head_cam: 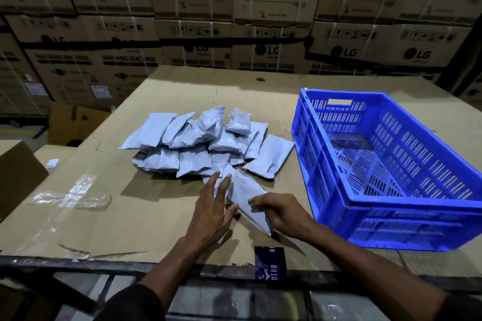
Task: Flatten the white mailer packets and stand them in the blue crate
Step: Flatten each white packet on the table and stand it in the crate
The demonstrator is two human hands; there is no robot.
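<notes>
Left hand lies flat with fingers straight, pressing the near packet against the table; right hand pinches the same packet's near end between curled fingers and thumb. Just beyond, touching this packet, the remaining packets sit in a loose pile at the table's middle. The blue crate stands to the right of the pile, near it but apart, with no packets inside, before stacked cartons.
</notes>
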